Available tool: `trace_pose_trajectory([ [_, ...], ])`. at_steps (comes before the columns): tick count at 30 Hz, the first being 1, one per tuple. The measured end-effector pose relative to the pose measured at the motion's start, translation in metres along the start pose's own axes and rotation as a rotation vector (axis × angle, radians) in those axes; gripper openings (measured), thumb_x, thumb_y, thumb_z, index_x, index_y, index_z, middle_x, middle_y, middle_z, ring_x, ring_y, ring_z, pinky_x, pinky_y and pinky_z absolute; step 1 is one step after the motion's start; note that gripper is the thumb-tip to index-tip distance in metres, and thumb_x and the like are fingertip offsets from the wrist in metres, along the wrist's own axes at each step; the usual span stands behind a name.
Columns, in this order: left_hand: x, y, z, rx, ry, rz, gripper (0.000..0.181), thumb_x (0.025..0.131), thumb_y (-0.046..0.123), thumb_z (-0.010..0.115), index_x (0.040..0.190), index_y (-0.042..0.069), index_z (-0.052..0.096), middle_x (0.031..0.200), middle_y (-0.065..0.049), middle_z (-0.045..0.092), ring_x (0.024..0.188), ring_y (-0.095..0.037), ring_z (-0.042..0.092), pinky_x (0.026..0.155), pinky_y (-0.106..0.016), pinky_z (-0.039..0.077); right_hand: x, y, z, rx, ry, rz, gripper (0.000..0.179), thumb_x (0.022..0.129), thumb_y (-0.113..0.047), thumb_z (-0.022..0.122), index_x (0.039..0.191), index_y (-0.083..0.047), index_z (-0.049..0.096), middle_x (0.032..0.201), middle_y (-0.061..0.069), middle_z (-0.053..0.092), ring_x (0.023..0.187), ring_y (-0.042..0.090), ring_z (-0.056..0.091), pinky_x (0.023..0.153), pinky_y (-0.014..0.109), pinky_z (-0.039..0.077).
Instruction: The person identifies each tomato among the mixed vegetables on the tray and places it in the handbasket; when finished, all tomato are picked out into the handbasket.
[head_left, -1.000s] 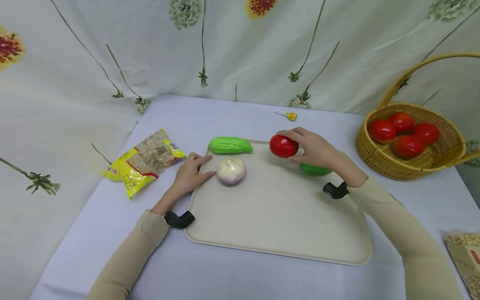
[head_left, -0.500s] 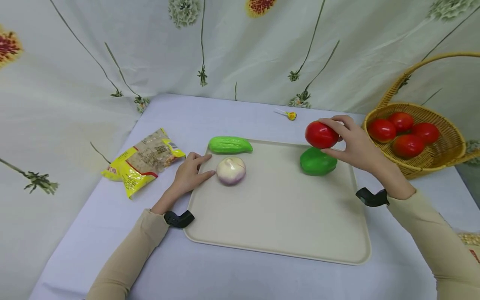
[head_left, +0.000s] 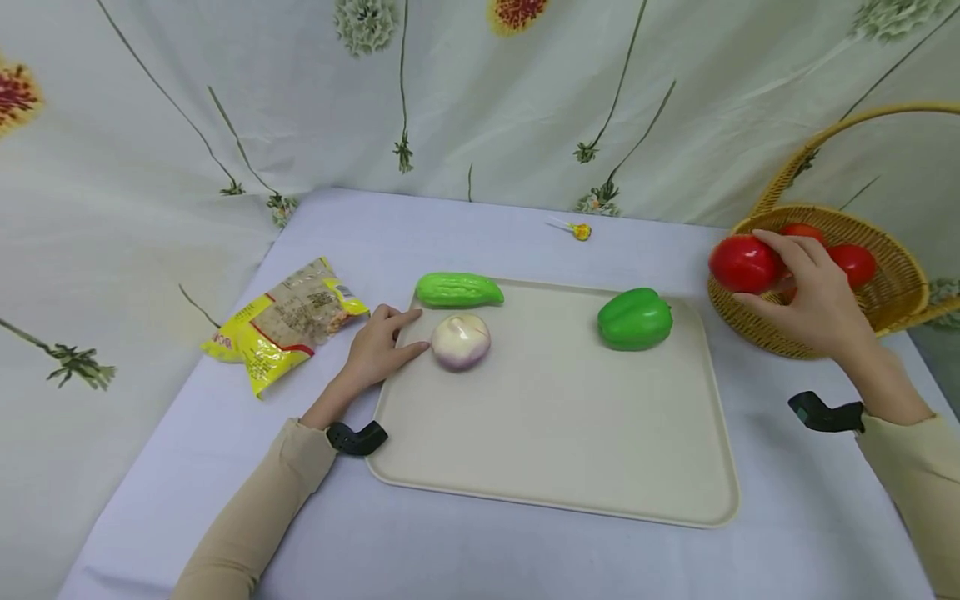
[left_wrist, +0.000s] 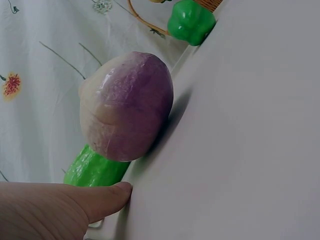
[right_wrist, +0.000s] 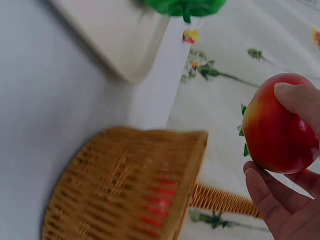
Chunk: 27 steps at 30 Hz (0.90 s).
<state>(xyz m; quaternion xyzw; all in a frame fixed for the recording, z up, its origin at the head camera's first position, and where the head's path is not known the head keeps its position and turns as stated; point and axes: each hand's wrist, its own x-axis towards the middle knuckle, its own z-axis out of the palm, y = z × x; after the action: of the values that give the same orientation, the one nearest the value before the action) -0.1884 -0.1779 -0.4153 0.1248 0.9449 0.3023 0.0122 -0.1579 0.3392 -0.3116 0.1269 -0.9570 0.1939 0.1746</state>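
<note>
My right hand [head_left: 817, 296] holds a red tomato [head_left: 742, 264] between thumb and fingers, above the left rim of a wicker basket [head_left: 903, 287]. In the right wrist view the tomato [right_wrist: 277, 127] shows green leaves and a yellowish patch, apart from the basket's wall [right_wrist: 105, 185]. Other tomatoes [head_left: 852, 263] lie in the basket, partly hidden by the hand. My left hand [head_left: 377, 350] rests at the left edge of a beige tray [head_left: 562, 425], its thumb on the tray beside a purple-white onion-like vegetable [head_left: 461, 342]. That vegetable [left_wrist: 127, 107] fills much of the left wrist view.
A green bitter-melon-like vegetable [head_left: 459, 290] lies at the tray's back left, and a green bell pepper [head_left: 635, 319] at its back right. Left of the tray is a yellow snack bag [head_left: 288, 325]. A lollipop [head_left: 580, 231] lies behind the tray; a flowered cloth [head_left: 480, 100] hangs beyond.
My right hand has carried the tomato rightward from above the tray, past the bell pepper, to the basket. The bell pepper is now fully uncovered. The left hand has stayed in place.
</note>
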Motion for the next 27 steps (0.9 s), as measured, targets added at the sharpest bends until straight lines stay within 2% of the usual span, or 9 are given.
trace_pose_trajectory([
  [6,0.002,0.001,-0.001,0.006,0.002,0.015,0.058,0.083,0.027,0.068,0.134,0.004,0.051,0.101,-0.016,0.046,0.075,-0.020,0.038,0.063,-0.027,0.028,-0.011,0.026,-0.012,-0.030,0.016,0.131,0.079,0.075,-0.004,0.074,0.142,-0.003,0.032,0.129,0.031,0.041,0.110,0.046,0.038,0.078,0.066,0.040],
  [10,0.003,0.003,-0.003,0.010,0.003,0.019,0.058,0.084,0.027,0.068,0.134,0.004,0.051,0.103,-0.017,0.046,0.076,-0.020,0.039,0.063,-0.027,0.029,-0.017,0.044,-0.014,-0.031,-0.023,0.223,0.074,0.080,-0.009,0.071,0.140,0.006,0.030,0.127,0.035,0.040,0.104,0.048,0.039,0.079,0.067,0.039],
  [13,0.004,0.003,-0.003,0.017,-0.002,0.018,0.058,0.084,0.027,0.068,0.134,0.004,0.051,0.102,-0.017,0.047,0.075,-0.020,0.039,0.063,-0.027,0.028,-0.020,0.056,-0.013,-0.032,-0.101,0.288,0.073,0.083,-0.015,0.069,0.139,0.008,0.029,0.125,0.036,0.038,0.103,0.050,0.038,0.080,0.068,0.039],
  [17,0.004,0.001,-0.002,0.016,-0.007,0.012,0.058,0.084,0.028,0.068,0.134,0.004,0.051,0.103,-0.017,0.047,0.076,-0.020,0.039,0.063,-0.027,0.028,-0.019,0.072,-0.010,-0.030,-0.229,0.338,0.073,0.084,-0.023,0.068,0.138,0.008,0.028,0.125,0.037,0.037,0.104,0.052,0.035,0.080,0.068,0.040],
  [22,0.000,0.000,-0.001,0.001,-0.010,-0.009,0.059,0.084,0.028,0.068,0.135,0.004,0.050,0.104,-0.017,0.047,0.076,-0.020,0.039,0.064,-0.027,0.029,-0.013,0.085,-0.008,-0.022,-0.359,0.345,0.075,0.086,-0.030,0.065,0.140,0.006,0.026,0.131,0.037,0.034,0.111,0.054,0.031,0.084,0.070,0.036],
  [27,-0.001,0.003,-0.001,-0.008,-0.005,-0.009,0.058,0.084,0.028,0.069,0.134,0.003,0.051,0.104,-0.017,0.047,0.076,-0.020,0.040,0.064,-0.027,0.030,-0.007,0.094,-0.005,-0.011,-0.427,0.343,0.077,0.087,-0.033,0.064,0.143,0.003,0.025,0.134,0.037,0.031,0.116,0.055,0.028,0.088,0.072,0.030],
])
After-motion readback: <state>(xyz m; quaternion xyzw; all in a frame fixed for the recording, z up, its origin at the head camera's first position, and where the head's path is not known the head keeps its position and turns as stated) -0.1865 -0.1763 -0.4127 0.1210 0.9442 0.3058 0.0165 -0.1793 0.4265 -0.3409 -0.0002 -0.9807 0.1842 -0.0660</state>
